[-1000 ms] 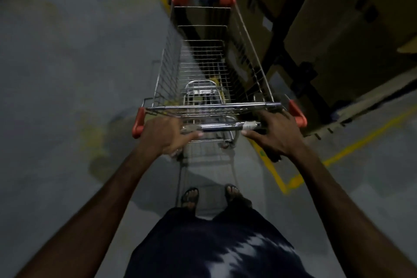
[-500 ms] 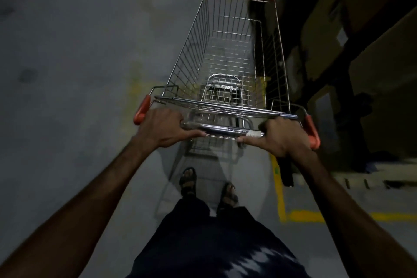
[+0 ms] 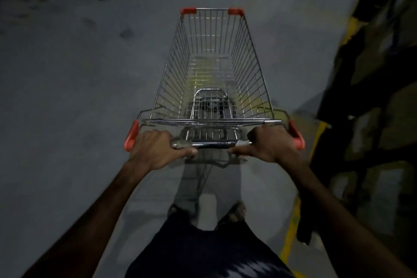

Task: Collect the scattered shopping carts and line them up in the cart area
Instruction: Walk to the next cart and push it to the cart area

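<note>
A metal wire shopping cart (image 3: 250, 61) with red corner caps stands straight in front of me, its basket holding nothing. My left hand (image 3: 155, 149) grips the left end of the chrome handle bar (image 3: 212, 143), fingers curled over it and thumb underneath. My right hand (image 3: 270, 144) grips the right end the same way. Red plastic end pieces sit just outside each hand. The child seat flap lies folded inside the basket near the handle. My feet in sandals show below the cart.
Grey concrete floor (image 3: 79, 97) stretches ahead and to the left. Dark shelving racks with cardboard boxes (image 3: 374, 119) run close along the right side. A yellow floor line (image 3: 293, 228) follows the foot of the racks.
The cart has swung left, away from the racks, and now points straight down the aisle over bare floor. Both hands keep their grip on the handle.
</note>
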`<act>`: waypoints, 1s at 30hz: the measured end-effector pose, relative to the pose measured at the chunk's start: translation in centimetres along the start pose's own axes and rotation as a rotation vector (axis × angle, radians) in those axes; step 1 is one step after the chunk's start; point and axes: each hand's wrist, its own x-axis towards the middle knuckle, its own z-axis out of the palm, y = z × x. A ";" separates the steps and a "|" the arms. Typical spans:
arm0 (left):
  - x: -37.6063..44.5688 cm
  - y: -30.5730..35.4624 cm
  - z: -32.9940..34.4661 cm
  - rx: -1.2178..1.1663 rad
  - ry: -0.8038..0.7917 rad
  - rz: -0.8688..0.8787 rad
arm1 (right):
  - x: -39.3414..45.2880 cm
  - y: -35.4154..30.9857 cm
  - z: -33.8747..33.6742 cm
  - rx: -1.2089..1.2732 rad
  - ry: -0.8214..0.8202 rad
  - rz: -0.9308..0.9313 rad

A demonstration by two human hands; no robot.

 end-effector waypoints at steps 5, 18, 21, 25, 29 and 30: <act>-4.4 -7.5 0.9 -0.052 0.031 -0.156 | 5.3 -7.7 -0.5 -0.106 -0.010 -0.181; -17.6 -31.0 3.8 -0.197 0.151 -0.616 | 17.9 -36.3 -0.6 -0.293 0.012 -0.606; -20.0 -35.3 3.9 -0.234 0.146 -0.708 | 20.6 -42.4 -0.6 -0.314 0.037 -0.700; -22.0 -40.3 3.4 -0.266 0.101 -0.827 | 24.6 -50.3 -0.9 -0.351 -0.014 -0.777; -22.6 -46.6 3.0 -0.306 0.082 -0.918 | 29.8 -58.7 -1.3 -0.398 -0.007 -0.893; -22.7 -48.5 3.0 -0.307 0.086 -0.938 | 31.2 -60.8 -1.5 -0.394 -0.022 -0.918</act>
